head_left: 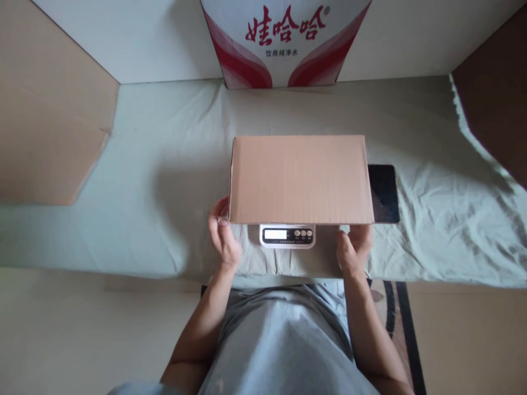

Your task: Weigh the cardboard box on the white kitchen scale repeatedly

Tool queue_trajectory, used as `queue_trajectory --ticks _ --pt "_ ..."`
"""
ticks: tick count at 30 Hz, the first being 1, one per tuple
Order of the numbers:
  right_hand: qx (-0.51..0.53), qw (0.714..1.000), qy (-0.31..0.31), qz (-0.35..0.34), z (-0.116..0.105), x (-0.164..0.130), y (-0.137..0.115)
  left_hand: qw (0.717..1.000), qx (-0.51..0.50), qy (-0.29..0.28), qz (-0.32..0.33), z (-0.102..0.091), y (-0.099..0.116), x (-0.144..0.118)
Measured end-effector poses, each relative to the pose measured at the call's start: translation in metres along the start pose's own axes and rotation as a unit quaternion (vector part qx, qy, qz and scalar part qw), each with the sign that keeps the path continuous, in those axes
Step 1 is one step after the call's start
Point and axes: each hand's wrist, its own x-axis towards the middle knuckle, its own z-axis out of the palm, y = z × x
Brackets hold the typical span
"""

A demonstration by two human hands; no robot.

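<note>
A plain brown cardboard box (300, 178) is over a small white digital scale (287, 236); only the scale's front, with a lit display and a few buttons, shows below the box's near edge. Whether the box rests on the scale or is held just above it, I cannot tell. My left hand (224, 233) grips the box's near left corner, its thumb toward me. Under the near right corner my right hand (354, 244) is closed on the box, most of its fingers hidden beneath. A black phone-like slab (385, 193) sticks out past the box's right side.
A pale green cloth (164, 126) covers the table. At the back stands a white and red carton (288, 33) with Chinese lettering. Large cardboard panels (53, 109) rise at the left, and a darker brown one (494, 82) at the right.
</note>
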Motion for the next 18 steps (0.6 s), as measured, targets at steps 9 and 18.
queue_trajectory --ticks 9,18 --pt "0.142 0.985 -0.062 -0.072 0.014 0.016 -0.061 0.984 -0.165 -0.060 0.036 0.013 0.061 -0.012" --pt "0.199 0.966 -0.108 -0.121 0.044 0.098 -0.073 0.979 -0.141 -0.057 0.139 0.048 0.054 0.089"
